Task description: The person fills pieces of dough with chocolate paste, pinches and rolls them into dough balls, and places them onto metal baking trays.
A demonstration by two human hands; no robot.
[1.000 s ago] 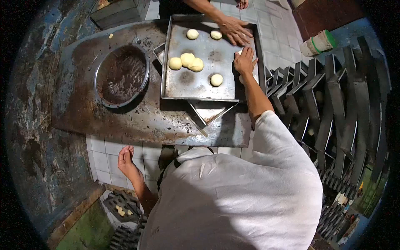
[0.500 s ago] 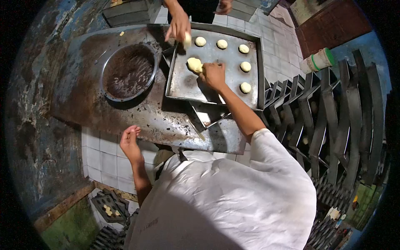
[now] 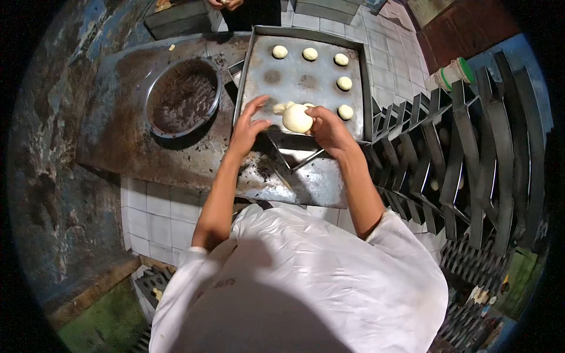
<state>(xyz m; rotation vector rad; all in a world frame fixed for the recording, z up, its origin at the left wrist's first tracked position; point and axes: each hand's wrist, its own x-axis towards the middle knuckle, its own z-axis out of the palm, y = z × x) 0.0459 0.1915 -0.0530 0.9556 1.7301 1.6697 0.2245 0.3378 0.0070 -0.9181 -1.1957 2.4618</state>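
Note:
My right hand (image 3: 331, 133) pinches a pale, round piece of dough (image 3: 298, 119) above the near side of a large metal baking tray (image 3: 259, 82). More pale dough (image 3: 281, 108) shows just behind it; I cannot tell whether the two are joined. To the left of the dough is my left hand (image 3: 248, 132), open, its fingers curved and apart with nothing between them. Several dough balls sit on the tray, along its far side and down its right side, among them a corner ball (image 3: 341, 59). Two dark round marks show on its bare surface.
A wide metal bowl (image 3: 183, 100), dark inside, stands on the stained table (image 3: 118, 117) to the left. Part of another tray (image 3: 292, 160) sticks out under the baking tray. Stacked metal trays (image 3: 447, 159) rise at right. Another person's hands (image 3: 226, 3) are at the top edge.
My right hand has come back toward me with the dough. My left hand has risen from the table's front edge to beside it. The other person's hands have withdrawn from the tray.

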